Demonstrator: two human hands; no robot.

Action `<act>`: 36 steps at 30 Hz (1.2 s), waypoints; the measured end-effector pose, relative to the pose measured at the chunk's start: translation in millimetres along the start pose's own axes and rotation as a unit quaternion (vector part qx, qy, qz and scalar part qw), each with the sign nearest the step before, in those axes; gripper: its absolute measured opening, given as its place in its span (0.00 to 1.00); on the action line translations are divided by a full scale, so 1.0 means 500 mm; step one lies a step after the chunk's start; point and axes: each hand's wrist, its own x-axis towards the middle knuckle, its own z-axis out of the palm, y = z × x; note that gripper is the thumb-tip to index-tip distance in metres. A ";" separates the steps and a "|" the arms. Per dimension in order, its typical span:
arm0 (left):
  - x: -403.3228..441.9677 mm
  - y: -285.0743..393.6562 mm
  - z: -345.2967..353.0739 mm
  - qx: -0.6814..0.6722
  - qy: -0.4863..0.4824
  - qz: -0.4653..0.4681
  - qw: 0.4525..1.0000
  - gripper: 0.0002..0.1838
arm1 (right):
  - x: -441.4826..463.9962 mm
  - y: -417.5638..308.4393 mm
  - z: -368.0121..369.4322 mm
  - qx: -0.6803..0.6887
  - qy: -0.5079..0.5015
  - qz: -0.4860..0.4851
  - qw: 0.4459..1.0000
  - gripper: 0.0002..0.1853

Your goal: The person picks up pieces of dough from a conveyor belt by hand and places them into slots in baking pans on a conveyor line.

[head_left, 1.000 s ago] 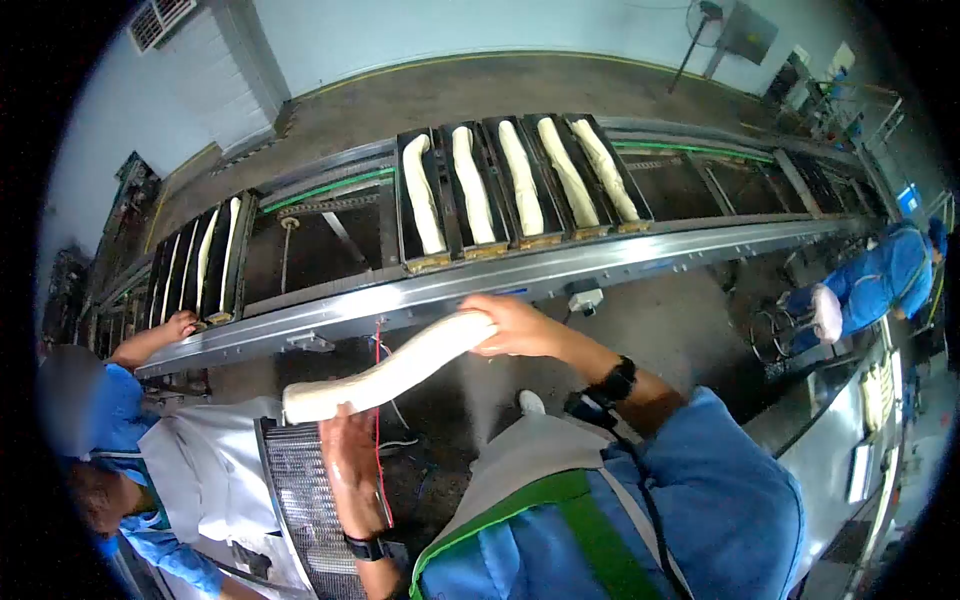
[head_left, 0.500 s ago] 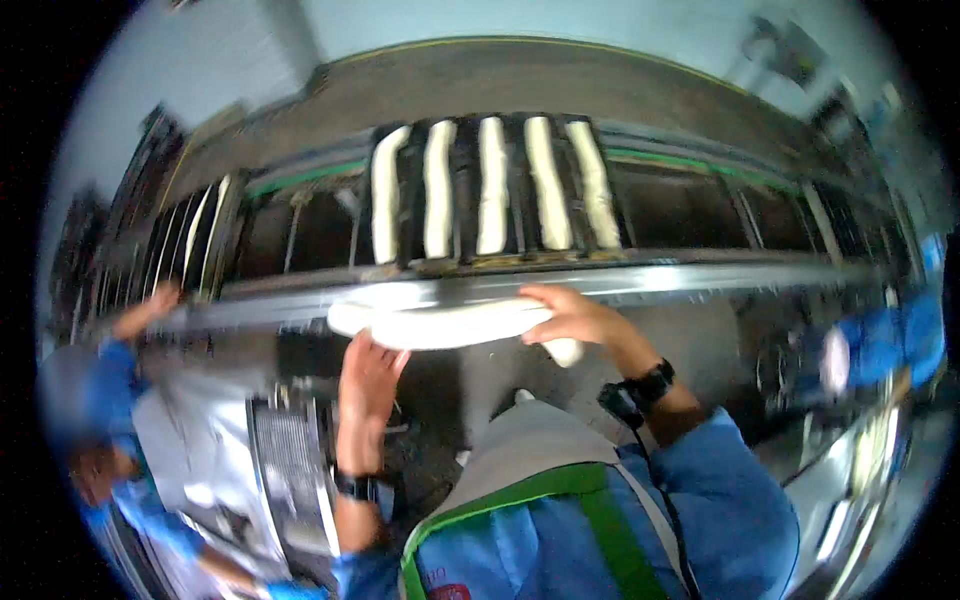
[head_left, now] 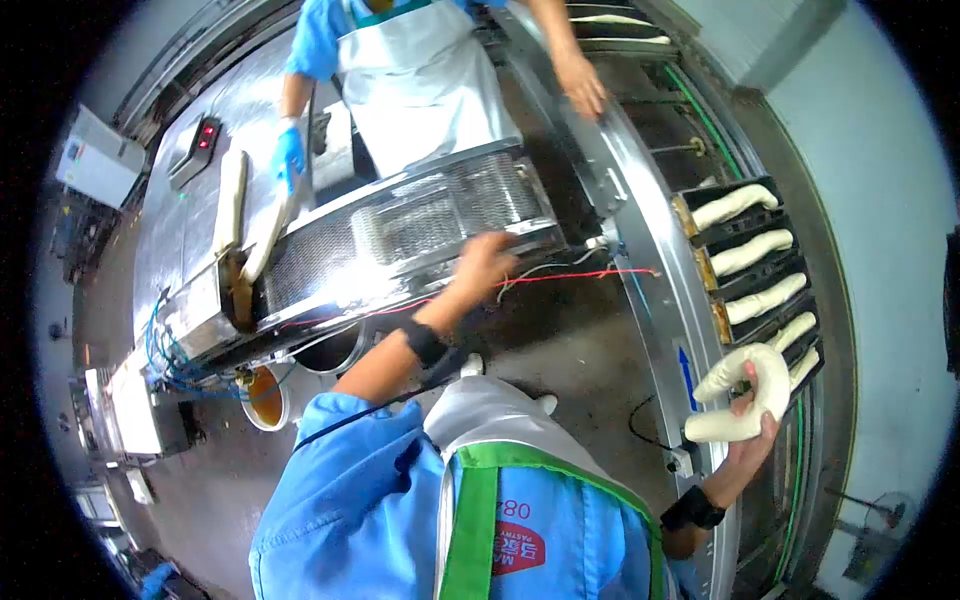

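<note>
In my right hand (head_left: 757, 447) is a pale dough log (head_left: 718, 427), bent into a U shape, its two ends pointing left over the metal rail (head_left: 665, 290). My fingers show inside the curve. My left hand (head_left: 486, 262) reaches over the near edge of the metal mesh conveyor (head_left: 400, 225); it is a little blurred, its fingers look apart and I see nothing in it. Beyond the held log, several dough logs (head_left: 762, 300) lie in dark tin trays (head_left: 780, 280); the held log partly covers the nearest ones.
A co-worker in a white apron (head_left: 430, 90) stands behind the mesh conveyor, a blue-gloved hand (head_left: 288, 158) by a dough log (head_left: 265, 235), a bare hand (head_left: 580, 85) at the rail. Another log (head_left: 230, 200) lies on the steel table (head_left: 170, 240). A red cord (head_left: 590, 273) and buckets (head_left: 265, 400) are below.
My view has swung left, so the tray line now lies on the right. My left hand has let go of the dough log and moved to the mesh conveyor. The log is now bent in my right hand.
</note>
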 end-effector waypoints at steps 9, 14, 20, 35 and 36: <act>-0.312 -0.441 -0.314 -0.028 0.259 -0.296 0.919 0.19 | -0.109 -0.038 0.040 0.092 0.003 -0.034 0.995 0.37; -0.334 -0.385 -0.349 0.043 0.309 -0.340 0.887 0.23 | -0.129 -0.063 0.074 0.089 -0.002 -0.045 0.995 0.37; -0.367 -0.375 -0.358 0.009 0.350 -0.336 0.875 0.24 | -0.153 -0.088 0.106 0.116 -0.014 -0.040 0.992 0.37; -0.376 -0.390 -0.489 -0.247 0.428 -0.523 0.694 0.41 | -0.191 -0.154 0.114 0.089 0.011 -0.027 0.996 0.32; -0.358 -0.380 -0.502 -0.247 0.469 -0.544 0.651 0.41 | -0.184 -0.158 0.115 0.076 0.018 -0.029 0.997 0.32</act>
